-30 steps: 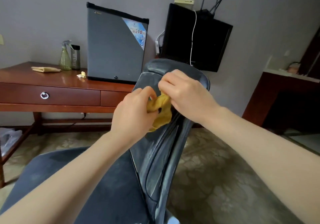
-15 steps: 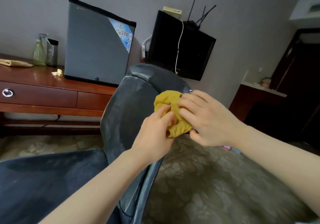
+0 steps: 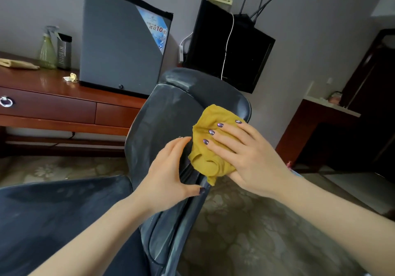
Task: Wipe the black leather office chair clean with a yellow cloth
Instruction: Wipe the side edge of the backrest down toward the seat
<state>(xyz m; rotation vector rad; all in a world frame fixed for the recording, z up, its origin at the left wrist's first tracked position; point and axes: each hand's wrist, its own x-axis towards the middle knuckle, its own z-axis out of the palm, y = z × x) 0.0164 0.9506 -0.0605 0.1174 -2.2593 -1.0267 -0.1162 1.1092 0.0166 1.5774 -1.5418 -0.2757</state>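
Note:
The black leather office chair [image 3: 171, 113] fills the lower middle, its dusty backrest upright and its seat [image 3: 53, 216] at lower left. A bunched yellow cloth [image 3: 208, 147] lies against the backrest's right edge. My right hand [image 3: 245, 156] presses on the cloth with fingers spread and straight, the thumb hidden beneath it. My left hand [image 3: 168, 175] rests on the backrest just left of the cloth, fingers touching the leather and thumb on the side edge.
A wooden desk [image 3: 53, 100] stands behind the chair with a grey mini fridge [image 3: 121, 47], a spray bottle [image 3: 47, 49], a dark canister [image 3: 64, 51] and another folded cloth [image 3: 19, 64]. A black wall-mounted screen [image 3: 226, 47] hangs beyond. Patterned carpet [image 3: 245, 233] lies to the right.
Both hands were bunching the cloth together; now the left hand has let it go and rests on the backrest, while the right hand has flattened onto the cloth. The view shifted closer.

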